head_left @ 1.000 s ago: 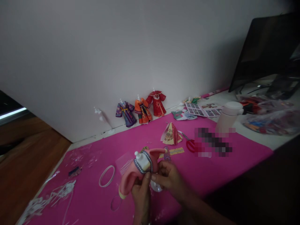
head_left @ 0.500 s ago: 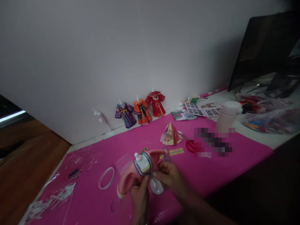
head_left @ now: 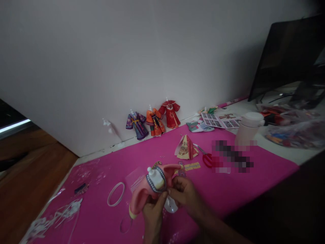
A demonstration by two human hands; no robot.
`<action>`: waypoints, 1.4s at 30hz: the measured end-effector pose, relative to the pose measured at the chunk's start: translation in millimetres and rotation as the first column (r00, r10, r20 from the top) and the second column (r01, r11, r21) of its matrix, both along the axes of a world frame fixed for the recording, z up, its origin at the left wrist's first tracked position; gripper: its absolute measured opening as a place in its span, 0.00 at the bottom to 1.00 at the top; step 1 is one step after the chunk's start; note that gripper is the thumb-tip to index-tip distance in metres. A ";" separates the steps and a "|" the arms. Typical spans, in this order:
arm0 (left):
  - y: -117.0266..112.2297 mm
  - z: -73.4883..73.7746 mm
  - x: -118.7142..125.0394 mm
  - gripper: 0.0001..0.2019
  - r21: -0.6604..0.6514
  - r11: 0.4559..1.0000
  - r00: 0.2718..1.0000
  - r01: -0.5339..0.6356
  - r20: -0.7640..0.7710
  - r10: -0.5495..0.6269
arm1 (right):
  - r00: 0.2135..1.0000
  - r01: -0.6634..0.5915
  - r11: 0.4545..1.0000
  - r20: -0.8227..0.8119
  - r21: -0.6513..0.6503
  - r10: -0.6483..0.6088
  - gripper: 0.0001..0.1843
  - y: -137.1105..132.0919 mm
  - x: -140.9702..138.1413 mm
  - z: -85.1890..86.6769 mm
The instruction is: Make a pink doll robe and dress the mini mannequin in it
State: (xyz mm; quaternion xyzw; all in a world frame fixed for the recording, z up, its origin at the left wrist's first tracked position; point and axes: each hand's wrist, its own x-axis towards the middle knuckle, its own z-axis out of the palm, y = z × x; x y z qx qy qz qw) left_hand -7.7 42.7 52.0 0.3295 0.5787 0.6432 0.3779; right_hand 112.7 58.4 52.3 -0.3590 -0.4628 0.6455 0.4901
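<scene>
A pink doll garment [head_left: 140, 195] with wide sleeves and a dark, beaded collar is wrapped around a white doll body [head_left: 155, 176] with a round neck knob. My left hand [head_left: 154, 210] pinches the garment's lower front edge with thumb and fingers. Close beside it my right hand [head_left: 185, 191] is closed on the collar's end, the fingertips of both hands nearly meeting. Under the hands a clear stand base [head_left: 171, 205] shows. Behind the doll lie a yellow patterned strip [head_left: 192, 166] and a folded cream and red cloth piece [head_left: 186, 149].
Three dressed doll bodies in purple [head_left: 137, 124], orange [head_left: 155, 121] and red [head_left: 170, 113] lean on the wall. Red-handled scissors [head_left: 207, 160], a tape roll [head_left: 116, 194], white ribbon scraps [head_left: 58, 215], a pale bottle [head_left: 246, 128] and a monitor [head_left: 284, 57] surround the pink mat [head_left: 101, 220].
The view has shifted slightly. Both hands remain on the pink garment, and their fingertips have come closer together at the collar's lower end.
</scene>
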 end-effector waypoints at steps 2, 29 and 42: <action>-1.1 1.8 0.2 0.21 -0.007 1.000 1.000 -0.006 -0.008 0.006 | 1.000 0.016 1.000 -0.006 0.003 -0.016 0.24 0.0 -0.8 -0.2; -0.1 -19.8 4.2 0.19 0.051 0.992 0.964 0.116 0.234 -0.125 | 0.875 0.071 0.657 0.270 0.750 -0.402 0.37 -5.3 27.9 67.7; -1.3 -22.9 6.5 0.20 0.050 0.986 0.943 0.160 0.286 -0.168 | 0.885 0.082 0.718 0.280 0.692 -0.371 0.29 1.5 16.8 69.1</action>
